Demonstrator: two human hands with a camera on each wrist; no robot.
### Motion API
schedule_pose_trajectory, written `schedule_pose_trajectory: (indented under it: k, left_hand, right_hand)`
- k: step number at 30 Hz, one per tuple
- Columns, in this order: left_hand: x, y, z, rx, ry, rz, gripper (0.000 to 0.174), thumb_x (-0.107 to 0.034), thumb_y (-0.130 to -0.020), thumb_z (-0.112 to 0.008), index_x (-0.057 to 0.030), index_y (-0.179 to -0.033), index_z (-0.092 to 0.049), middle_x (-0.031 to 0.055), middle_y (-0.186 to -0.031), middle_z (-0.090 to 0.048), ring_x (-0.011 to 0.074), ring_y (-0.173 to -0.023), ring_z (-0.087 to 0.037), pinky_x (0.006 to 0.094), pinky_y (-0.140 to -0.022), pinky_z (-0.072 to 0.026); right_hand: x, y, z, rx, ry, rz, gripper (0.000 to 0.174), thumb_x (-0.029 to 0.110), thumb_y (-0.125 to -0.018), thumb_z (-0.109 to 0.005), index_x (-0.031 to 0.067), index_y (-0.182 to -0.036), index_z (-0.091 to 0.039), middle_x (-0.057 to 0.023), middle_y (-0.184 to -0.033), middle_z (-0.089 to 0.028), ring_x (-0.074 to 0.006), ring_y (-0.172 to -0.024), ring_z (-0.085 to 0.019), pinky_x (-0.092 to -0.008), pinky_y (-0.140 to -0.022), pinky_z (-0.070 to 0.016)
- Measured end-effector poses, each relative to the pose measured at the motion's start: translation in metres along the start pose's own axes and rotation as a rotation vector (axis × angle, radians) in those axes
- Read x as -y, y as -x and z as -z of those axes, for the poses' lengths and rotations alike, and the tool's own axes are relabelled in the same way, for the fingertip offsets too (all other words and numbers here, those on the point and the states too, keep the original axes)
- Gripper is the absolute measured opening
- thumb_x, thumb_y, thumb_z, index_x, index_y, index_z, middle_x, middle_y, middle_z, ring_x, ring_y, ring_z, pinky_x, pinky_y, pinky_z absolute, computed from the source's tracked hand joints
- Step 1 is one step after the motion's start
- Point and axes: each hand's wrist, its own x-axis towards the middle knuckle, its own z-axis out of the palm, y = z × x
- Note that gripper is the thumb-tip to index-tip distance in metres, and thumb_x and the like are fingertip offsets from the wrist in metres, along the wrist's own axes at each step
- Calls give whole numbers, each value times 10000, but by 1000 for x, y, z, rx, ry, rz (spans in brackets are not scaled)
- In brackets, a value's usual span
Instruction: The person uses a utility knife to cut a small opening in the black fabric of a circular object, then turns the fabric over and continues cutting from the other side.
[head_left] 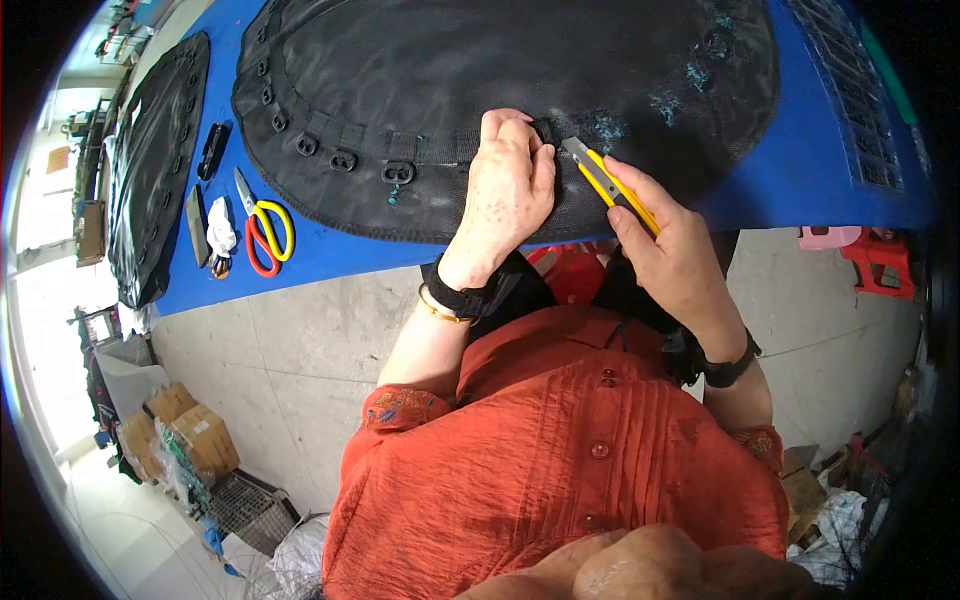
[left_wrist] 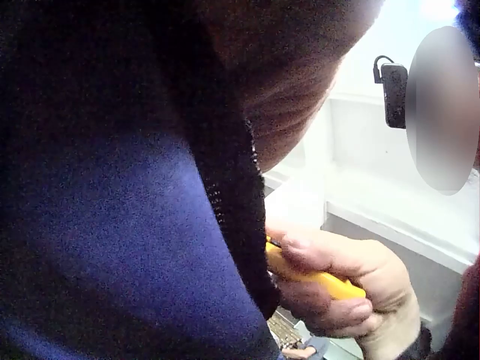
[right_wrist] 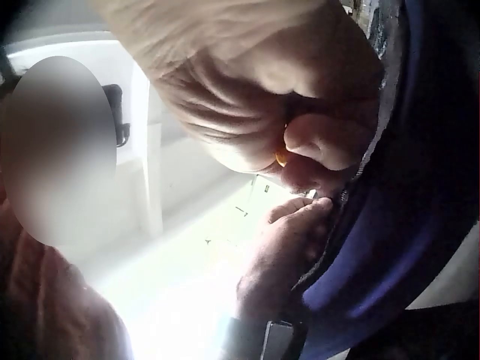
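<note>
A large black fabric piece (head_left: 440,80) with oval black fittings along its edge lies on the blue table (head_left: 330,262). The left hand (head_left: 508,190) has its fingers curled on the near edge of the fabric, pinching the strap there. In the right hand (head_left: 670,240) is a yellow utility knife (head_left: 597,178), its blade pointing at the strap beside the left fingers. Teal thread tufts (head_left: 664,106) dot the fabric to the right. The right wrist view shows the right hand (right_wrist: 277,82) close up, the left hand (right_wrist: 281,247) beyond it.
Scissors with red and yellow handles (head_left: 272,232), a white wad (head_left: 221,232) and a small black tool (head_left: 213,150) lie left of the fabric. Another black piece (head_left: 155,165) lies at the far left. A black mesh item (head_left: 850,100) is at the right.
</note>
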Motion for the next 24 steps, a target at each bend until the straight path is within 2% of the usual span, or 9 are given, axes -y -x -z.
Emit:
schedule_pose_trajectory:
  k: [4,6,9,17,20,24]
  left_hand:
    - [4,0,-1,-21,-16,-40,143,-43,-911,-710,28,-952,-592,252,-1176,-621,431,-1026,-663,472,-856,-549]
    - [5,1,-2,-27,-22,-53,141,-42,-910,-710,29,-948,-593,255,-1174,-622,430,-1029,-664,472,-859,-549]
    - [4,1,-2,-25,-7,-44,137,-40,-911,-707,31,-942,-594,260,-1168,-624,428,-1039,-663,472,-868,-549]
    - [3,1,-2,-29,-4,-42,137,-40,-913,-706,27,-947,-591,256,-1167,-623,428,-1023,-668,464,-862,-554]
    - [4,1,-1,-12,-6,-86,156,-16,-921,-671,70,-1005,-571,299,-1181,-585,484,-977,-667,518,-846,-565]
    - [4,1,-3,-26,7,-36,152,-27,-905,-705,32,-954,-573,255,-1165,-621,431,-1012,-663,473,-852,-551]
  right_hand:
    - [11,3,6,24,-44,-129,421,83,-1024,-640,24,-1438,-590,-251,-1299,-707,-350,-1227,-698,-376,-959,-563]
    - [10,3,5,7,-52,-120,421,85,-1025,-640,25,-1439,-590,-249,-1299,-708,-347,-1224,-701,-373,-958,-563]
    - [0,0,-1,-61,-19,4,425,89,-1023,-644,29,-1441,-590,-252,-1304,-703,-368,-1217,-698,-376,-954,-564]
    - [-4,-9,-8,-71,-4,25,438,99,-1018,-653,34,-1446,-586,-266,-1269,-706,-402,-1198,-684,-401,-922,-580]
    - [-7,-10,-11,-123,66,140,443,97,-1016,-657,35,-1448,-585,-269,-1250,-711,-404,-1185,-687,-403,-910,-584]
    - [-7,-10,-10,-78,30,79,441,94,-1014,-656,37,-1446,-588,-275,-1253,-708,-410,-1187,-686,-404,-916,-583]
